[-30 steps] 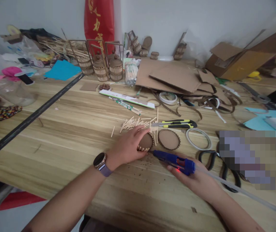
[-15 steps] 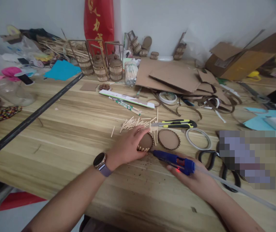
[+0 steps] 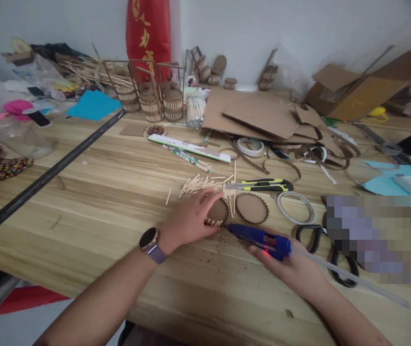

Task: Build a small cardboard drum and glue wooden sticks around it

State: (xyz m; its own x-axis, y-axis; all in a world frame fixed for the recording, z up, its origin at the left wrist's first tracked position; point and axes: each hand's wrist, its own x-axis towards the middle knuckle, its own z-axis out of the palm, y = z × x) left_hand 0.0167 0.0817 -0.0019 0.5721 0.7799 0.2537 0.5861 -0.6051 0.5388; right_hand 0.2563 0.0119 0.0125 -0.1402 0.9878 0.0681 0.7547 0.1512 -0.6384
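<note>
Cardbd base (image 3: 218,210): on tabletop (image 3: 112,192), approx. ctr, short stick pcs (image 3: 214,222) along near rim. L hand (image 3: 194,216) clamped on base's left side, thumb at near edge. Glue gun (image 3: 254,237), blue, red light on: nozzle adj. to near rim, contact can't tell. R hand (image 3: 295,262) gripping gun. 2nd base (image 3: 252,208) just right; loose sticks (image 3: 197,184) & util. knife (image 3: 268,184) behind; tape ring (image 3: 279,205) farther R.
</note>
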